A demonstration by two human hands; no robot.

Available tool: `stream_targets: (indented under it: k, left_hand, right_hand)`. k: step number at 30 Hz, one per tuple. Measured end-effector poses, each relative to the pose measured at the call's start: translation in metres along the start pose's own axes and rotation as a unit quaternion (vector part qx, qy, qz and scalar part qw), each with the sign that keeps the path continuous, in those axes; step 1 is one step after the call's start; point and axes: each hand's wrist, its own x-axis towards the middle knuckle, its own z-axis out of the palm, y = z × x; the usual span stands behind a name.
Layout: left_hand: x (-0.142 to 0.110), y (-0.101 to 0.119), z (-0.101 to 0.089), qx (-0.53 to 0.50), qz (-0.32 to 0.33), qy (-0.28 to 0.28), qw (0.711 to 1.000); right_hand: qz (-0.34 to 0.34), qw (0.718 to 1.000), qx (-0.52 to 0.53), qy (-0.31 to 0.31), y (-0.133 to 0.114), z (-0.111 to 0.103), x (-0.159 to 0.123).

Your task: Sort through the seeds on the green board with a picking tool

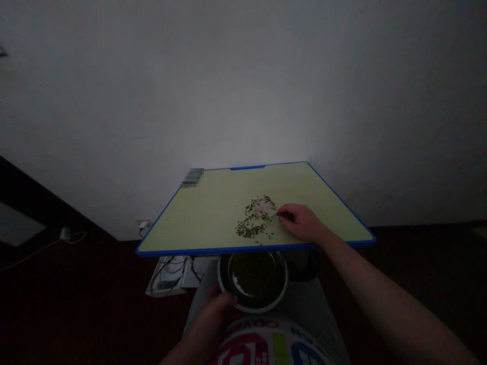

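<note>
A loose spread of small dark brown and pale grains (pixel 252 225) lies on the pale green table (pixel 213 203) with a blue edge. At the right side of the grains, my right hand (pixel 300 221) is closed with its fingertips low over the tabletop. A thin, dark thing seems to stick out from these fingers, too small and dim to name. My left hand (pixel 224 304) grips the near left rim of a round metal bowl (pixel 282 291), thumb on the edge. The bowl rests at my lap below the table's front edge and holds many dark grains (pixel 256 276).
A blurred grey object (pixel 192 177) is at the table's back left corner. Behind the table rises a plain wall (pixel 243 91). Under the table stand a white box with cables (pixel 166 276) and a dark round container (pixel 304 264). A plug (pixel 143 225) sits in the wall.
</note>
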Motion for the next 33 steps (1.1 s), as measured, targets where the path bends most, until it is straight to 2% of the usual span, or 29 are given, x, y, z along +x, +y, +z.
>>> stream_targets:
  k: [14,22,33]
  left_hand:
    - [0.0031,-0.0019,-0.0039,0.005,0.005,-0.019,1.000]
    - [0.0002,-0.0003,0.0004,0.003,0.005,0.009,1.000]
    - [0.0027,-0.0016,-0.0024,0.002,0.002,0.005,1.000]
  right_hand:
    - [-0.006,1.000,0.003,-0.005,-0.0012,-0.0008,0.0000]
    - [-0.005,1.000,0.006,-0.004,-0.0026,-0.0032,-0.0026]
    - [-0.012,1.000,0.012,-0.017,-0.0017,-0.0014,-0.0004]
